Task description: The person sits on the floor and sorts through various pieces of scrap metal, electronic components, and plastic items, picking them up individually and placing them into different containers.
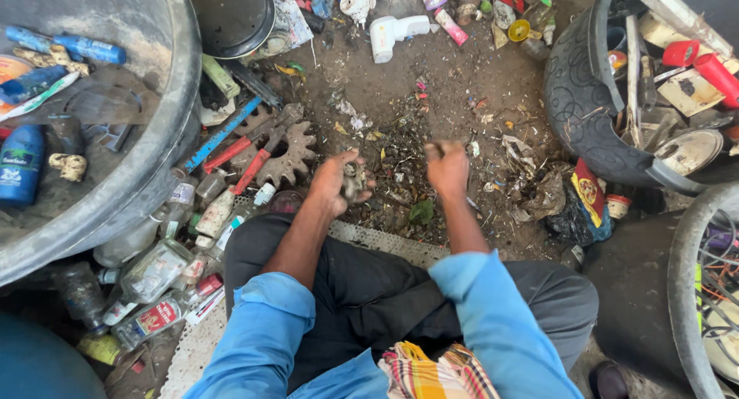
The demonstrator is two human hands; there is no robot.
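Rusty, dirt-coloured scraps (353,179) sit in our left hand (339,185), whose palm is turned up and inward, fingers curled loosely round the small bits so they rest in a cupped hold rather than a tight squeeze. Our right hand (446,168) is level with it and just to the right, closed into a near fist; it seems to pinch something small at the fingertips, though we cannot tell what. Between and just beyond the two hands lies the heap of small debris (400,156) on the dirt floor, so the pile lies straight ahead of both grips, about equally near to each. Both forearms reach forward over our folded knees, blue sleeves pushed back. Further out to the left lie a toothed metal gear (296,156) and several glass bottles (158,272); to the right stands a black tyre (577,98) filled with scrap.
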